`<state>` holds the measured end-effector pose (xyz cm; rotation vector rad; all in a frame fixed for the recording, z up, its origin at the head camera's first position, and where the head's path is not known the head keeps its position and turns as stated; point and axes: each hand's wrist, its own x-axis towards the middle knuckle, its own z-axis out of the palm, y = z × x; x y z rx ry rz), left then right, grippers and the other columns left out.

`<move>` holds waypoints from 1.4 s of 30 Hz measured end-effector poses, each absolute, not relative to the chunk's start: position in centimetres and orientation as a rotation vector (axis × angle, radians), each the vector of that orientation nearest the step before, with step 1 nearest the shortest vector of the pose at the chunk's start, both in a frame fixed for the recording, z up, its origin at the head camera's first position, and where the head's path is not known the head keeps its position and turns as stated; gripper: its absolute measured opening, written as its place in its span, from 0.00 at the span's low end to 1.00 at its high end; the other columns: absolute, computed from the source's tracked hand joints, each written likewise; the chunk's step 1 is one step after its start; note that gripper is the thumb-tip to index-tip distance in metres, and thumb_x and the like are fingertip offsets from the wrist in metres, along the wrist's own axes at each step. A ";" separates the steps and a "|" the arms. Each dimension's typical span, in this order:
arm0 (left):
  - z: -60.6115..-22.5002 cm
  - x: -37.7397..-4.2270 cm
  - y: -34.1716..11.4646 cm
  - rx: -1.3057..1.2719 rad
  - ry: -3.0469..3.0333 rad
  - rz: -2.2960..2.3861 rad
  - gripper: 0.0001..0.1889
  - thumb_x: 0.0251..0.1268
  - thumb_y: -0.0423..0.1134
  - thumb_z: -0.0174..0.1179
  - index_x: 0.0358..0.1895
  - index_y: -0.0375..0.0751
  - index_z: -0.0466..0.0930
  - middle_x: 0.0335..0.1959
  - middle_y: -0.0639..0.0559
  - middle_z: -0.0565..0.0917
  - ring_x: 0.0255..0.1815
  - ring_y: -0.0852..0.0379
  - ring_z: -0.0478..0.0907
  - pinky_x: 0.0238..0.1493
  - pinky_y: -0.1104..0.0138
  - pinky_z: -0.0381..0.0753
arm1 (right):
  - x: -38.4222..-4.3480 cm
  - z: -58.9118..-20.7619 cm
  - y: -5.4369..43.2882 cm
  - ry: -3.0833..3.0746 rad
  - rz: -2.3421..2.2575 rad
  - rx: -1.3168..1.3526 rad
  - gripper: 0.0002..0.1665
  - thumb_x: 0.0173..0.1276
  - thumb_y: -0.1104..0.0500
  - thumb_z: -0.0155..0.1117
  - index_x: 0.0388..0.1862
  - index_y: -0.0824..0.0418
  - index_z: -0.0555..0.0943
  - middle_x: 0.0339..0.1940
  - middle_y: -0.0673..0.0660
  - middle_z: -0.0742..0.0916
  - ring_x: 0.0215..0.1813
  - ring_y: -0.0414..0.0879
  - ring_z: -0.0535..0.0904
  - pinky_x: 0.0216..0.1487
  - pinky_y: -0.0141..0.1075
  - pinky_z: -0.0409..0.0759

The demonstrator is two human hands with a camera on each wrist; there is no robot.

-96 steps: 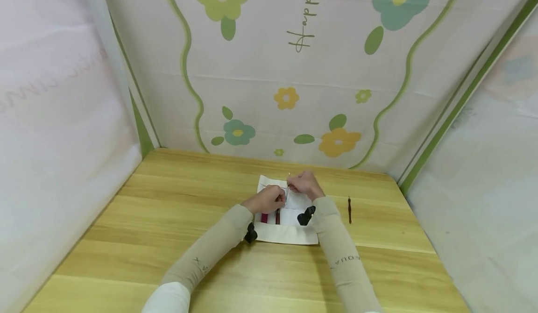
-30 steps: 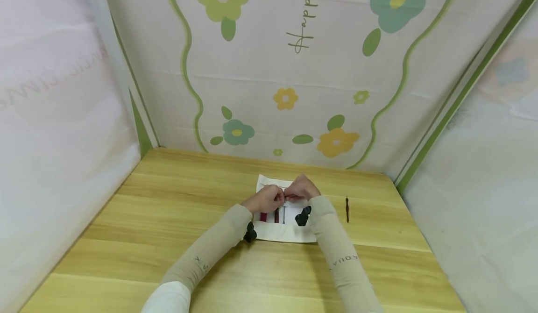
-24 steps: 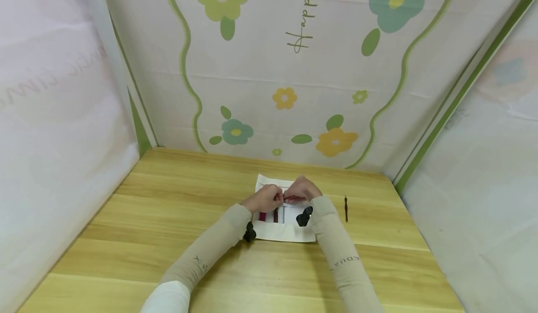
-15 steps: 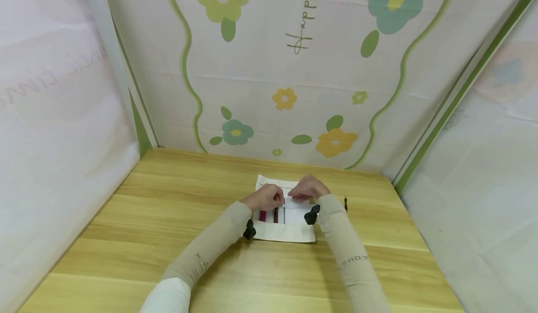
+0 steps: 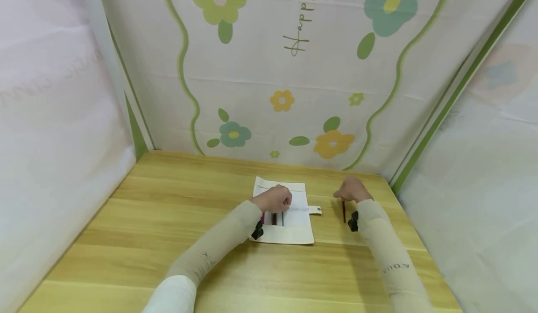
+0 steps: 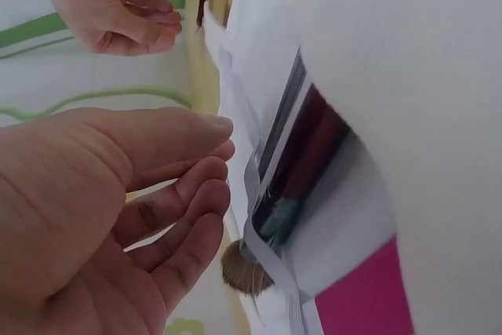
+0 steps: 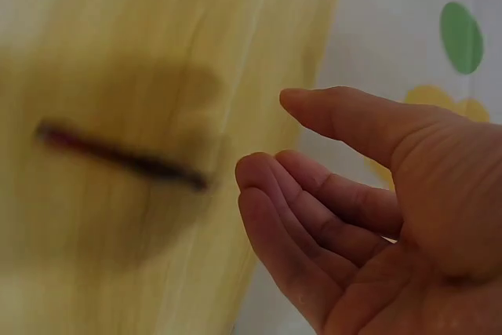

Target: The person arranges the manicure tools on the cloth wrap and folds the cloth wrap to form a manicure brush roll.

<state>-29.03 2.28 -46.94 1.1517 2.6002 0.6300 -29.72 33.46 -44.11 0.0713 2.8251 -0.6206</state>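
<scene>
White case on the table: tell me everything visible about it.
The white case looks like cloth and lies open on the wooden table. A flap is folded along its near edge, and a short tab with a dark fastener sticks out to the right. Inside, a pale band crosses over a brown-bristled brush that runs under the flap; a slim grey piece and a magenta patch show beside it. The left hand is over the case; whether it touches is unclear.
</scene>
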 end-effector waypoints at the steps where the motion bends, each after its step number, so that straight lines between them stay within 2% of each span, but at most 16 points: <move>1: -47.1 -29.0 2.4 1.156 2.609 0.611 0.09 0.74 0.28 0.61 0.33 0.40 0.85 0.29 0.57 0.79 0.31 0.62 0.68 0.41 0.68 0.75 | -29.5 -44.3 34.0 2.836 -0.608 0.077 0.25 0.67 0.58 0.70 0.09 0.57 0.78 0.07 0.47 0.75 0.13 0.39 0.61 0.28 0.38 0.74; 3: -47.4 -29.1 2.5 1.158 2.614 0.594 0.11 0.74 0.28 0.60 0.29 0.40 0.82 0.25 0.57 0.73 0.29 0.61 0.65 0.38 0.70 0.70 | -29.2 -44.9 35.0 2.850 -0.589 0.111 0.26 0.67 0.58 0.71 0.09 0.58 0.78 0.06 0.46 0.72 0.13 0.39 0.57 0.24 0.35 0.68; 5: -47.6 -29.1 2.5 1.149 2.617 0.590 0.13 0.73 0.28 0.62 0.27 0.42 0.80 0.23 0.58 0.71 0.28 0.62 0.65 0.37 0.71 0.69 | -28.8 -45.4 35.6 2.864 -0.608 0.141 0.24 0.67 0.57 0.73 0.10 0.61 0.81 0.06 0.45 0.72 0.15 0.39 0.57 0.24 0.34 0.66; 10: -47.7 -29.0 2.5 1.131 2.620 0.592 0.10 0.72 0.28 0.65 0.29 0.41 0.84 0.26 0.59 0.78 0.30 0.62 0.69 0.38 0.71 0.72 | -28.0 -46.8 36.6 2.872 -0.692 0.183 0.21 0.69 0.56 0.73 0.18 0.67 0.87 0.07 0.44 0.70 0.17 0.40 0.58 0.25 0.35 0.66; 15: -47.7 -29.1 2.6 1.132 2.622 0.582 0.09 0.73 0.29 0.64 0.30 0.39 0.85 0.27 0.57 0.79 0.30 0.62 0.69 0.37 0.71 0.71 | -27.9 -47.4 37.0 2.886 -0.722 0.178 0.25 0.71 0.53 0.73 0.16 0.67 0.85 0.06 0.46 0.69 0.14 0.40 0.57 0.24 0.36 0.66; 20: -47.6 -29.0 2.8 1.115 2.625 0.587 0.09 0.74 0.29 0.63 0.31 0.39 0.85 0.29 0.55 0.82 0.31 0.62 0.71 0.39 0.70 0.74 | -28.1 -47.6 37.0 2.869 -0.719 0.208 0.24 0.70 0.51 0.74 0.17 0.65 0.86 0.10 0.53 0.79 0.15 0.41 0.62 0.28 0.37 0.71; 24: -47.7 -29.0 2.9 1.102 2.639 0.575 0.07 0.74 0.31 0.63 0.35 0.41 0.87 0.36 0.53 0.88 0.36 0.62 0.78 0.45 0.69 0.80 | -28.4 -47.5 36.8 2.852 -0.723 0.218 0.21 0.68 0.53 0.74 0.20 0.65 0.88 0.17 0.58 0.87 0.18 0.44 0.74 0.33 0.38 0.75; 27: -47.8 -29.0 3.0 1.101 2.642 0.575 0.06 0.75 0.31 0.63 0.37 0.40 0.88 0.40 0.51 0.90 0.40 0.60 0.82 0.48 0.68 0.83 | -28.4 -47.4 36.9 2.824 -0.766 0.249 0.16 0.68 0.56 0.74 0.24 0.66 0.91 0.21 0.59 0.90 0.23 0.47 0.83 0.33 0.39 0.81; 31: -48.0 -29.1 3.2 1.101 2.647 0.586 0.06 0.75 0.31 0.63 0.38 0.40 0.88 0.40 0.51 0.90 0.40 0.59 0.82 0.49 0.67 0.83 | -28.6 -47.7 37.1 2.767 -0.860 0.279 0.13 0.68 0.58 0.74 0.28 0.67 0.92 0.22 0.58 0.91 0.24 0.47 0.87 0.33 0.39 0.86; 37: -48.2 -29.2 3.0 1.106 2.637 0.639 0.06 0.74 0.30 0.63 0.36 0.40 0.86 0.37 0.52 0.88 0.36 0.62 0.77 0.46 0.69 0.80 | -28.7 -47.9 37.3 2.753 -0.880 0.269 0.15 0.68 0.56 0.71 0.24 0.63 0.91 0.19 0.56 0.89 0.21 0.44 0.83 0.32 0.37 0.83; 42: -48.6 -29.5 2.8 1.123 2.620 0.674 0.07 0.75 0.31 0.63 0.34 0.42 0.85 0.35 0.54 0.87 0.35 0.63 0.76 0.45 0.69 0.79 | -29.0 -47.8 36.7 2.753 -0.932 0.201 0.18 0.67 0.55 0.69 0.18 0.60 0.85 0.17 0.54 0.88 0.20 0.44 0.81 0.33 0.37 0.81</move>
